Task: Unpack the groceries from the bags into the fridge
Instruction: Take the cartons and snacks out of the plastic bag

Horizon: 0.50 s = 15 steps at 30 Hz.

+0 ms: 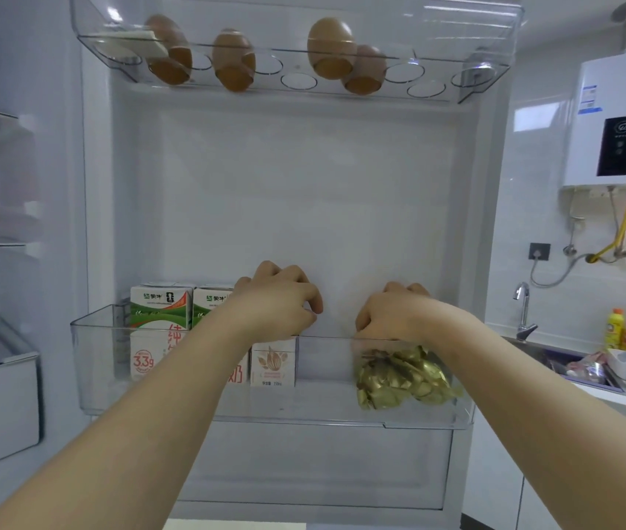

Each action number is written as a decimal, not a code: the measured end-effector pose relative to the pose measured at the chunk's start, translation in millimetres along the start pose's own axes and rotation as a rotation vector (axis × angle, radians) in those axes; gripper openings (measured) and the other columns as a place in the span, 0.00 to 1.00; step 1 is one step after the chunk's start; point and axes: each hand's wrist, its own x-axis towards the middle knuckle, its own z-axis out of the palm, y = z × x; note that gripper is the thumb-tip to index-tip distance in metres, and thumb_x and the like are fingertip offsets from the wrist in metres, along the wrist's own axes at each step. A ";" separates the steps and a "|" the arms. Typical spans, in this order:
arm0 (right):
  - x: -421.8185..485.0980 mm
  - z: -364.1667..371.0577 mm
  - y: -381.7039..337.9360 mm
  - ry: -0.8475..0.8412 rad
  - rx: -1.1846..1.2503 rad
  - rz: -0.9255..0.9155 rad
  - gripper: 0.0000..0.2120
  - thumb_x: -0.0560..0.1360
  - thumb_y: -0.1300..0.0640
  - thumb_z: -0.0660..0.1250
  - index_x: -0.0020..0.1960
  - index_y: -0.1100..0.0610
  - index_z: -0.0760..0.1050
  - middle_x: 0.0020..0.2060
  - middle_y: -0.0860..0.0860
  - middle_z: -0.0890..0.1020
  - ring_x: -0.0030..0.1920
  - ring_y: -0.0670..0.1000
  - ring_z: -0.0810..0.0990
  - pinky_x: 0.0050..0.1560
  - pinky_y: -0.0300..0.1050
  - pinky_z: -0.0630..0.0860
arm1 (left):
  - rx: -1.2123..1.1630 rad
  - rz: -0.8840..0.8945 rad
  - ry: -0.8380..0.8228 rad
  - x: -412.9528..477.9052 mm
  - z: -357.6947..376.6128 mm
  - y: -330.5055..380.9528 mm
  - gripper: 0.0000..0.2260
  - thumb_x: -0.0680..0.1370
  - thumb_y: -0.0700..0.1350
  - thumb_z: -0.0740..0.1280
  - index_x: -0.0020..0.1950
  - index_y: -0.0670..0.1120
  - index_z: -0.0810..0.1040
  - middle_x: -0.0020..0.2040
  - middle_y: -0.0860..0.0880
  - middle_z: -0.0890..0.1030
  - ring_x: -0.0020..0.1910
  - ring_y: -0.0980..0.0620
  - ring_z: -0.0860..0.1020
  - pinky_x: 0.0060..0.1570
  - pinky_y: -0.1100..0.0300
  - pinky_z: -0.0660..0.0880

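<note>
Gold-wrapped packet (pixel 403 376) hangs under your right hand (pixel 391 319), fingers clamped on it inside door bin (pixel 93 361). Your left hand (pixel 280 296) curled loosely, gripping nothing, above small carton (pixel 273 363).

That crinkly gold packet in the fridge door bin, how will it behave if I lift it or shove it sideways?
The gold packet looks crumpled and foil-like, so it will probably flex and crackle, not hold a shape. It appears puffy, so likely light for its size. Lying slumped against the door bin wall under the right hand, it should slide, not roll.
</note>
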 end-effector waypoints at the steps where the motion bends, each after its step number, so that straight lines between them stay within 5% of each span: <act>1: -0.1 0.3 1.1 0.014 0.048 -0.004 0.12 0.75 0.46 0.59 0.49 0.49 0.78 0.48 0.51 0.75 0.58 0.53 0.64 0.58 0.49 0.60 | -0.005 -0.003 0.002 0.1 0.0 0.1 0.12 0.80 0.47 0.57 0.60 0.56 0.74 0.64 0.56 0.68 0.66 0.51 0.59 0.55 0.58 0.59; 4: -0.9 0.9 3.2 0.060 0.133 -0.036 0.13 0.76 0.42 0.56 0.54 0.43 0.76 0.50 0.47 0.77 0.60 0.52 0.65 0.61 0.51 0.58 | -0.029 -0.011 0.011 -0.1 0.0 0.3 0.11 0.79 0.46 0.58 0.59 0.55 0.74 0.65 0.56 0.66 0.67 0.51 0.58 0.58 0.56 0.59; 8: -0.7 2.3 2.5 0.141 0.219 -0.022 0.14 0.76 0.44 0.57 0.37 0.46 0.76 0.47 0.51 0.78 0.57 0.51 0.65 0.59 0.49 0.59 | -0.066 -0.022 0.046 0.4 0.4 0.4 0.11 0.78 0.45 0.59 0.58 0.54 0.74 0.68 0.55 0.64 0.67 0.50 0.58 0.62 0.53 0.60; 12: -4.9 0.7 4.1 0.325 0.264 0.013 0.15 0.77 0.49 0.56 0.51 0.54 0.78 0.45 0.51 0.82 0.49 0.52 0.77 0.57 0.47 0.64 | -0.074 -0.043 0.094 1.2 0.1 2.0 0.12 0.78 0.44 0.58 0.59 0.52 0.74 0.66 0.53 0.67 0.66 0.49 0.62 0.60 0.54 0.62; 15: -9.3 2.1 4.7 0.403 0.286 0.021 0.12 0.77 0.50 0.57 0.51 0.53 0.77 0.43 0.49 0.82 0.46 0.52 0.77 0.56 0.47 0.69 | -0.076 -0.049 0.113 1.1 0.4 3.0 0.11 0.78 0.45 0.58 0.59 0.51 0.74 0.65 0.52 0.69 0.64 0.48 0.64 0.59 0.53 0.63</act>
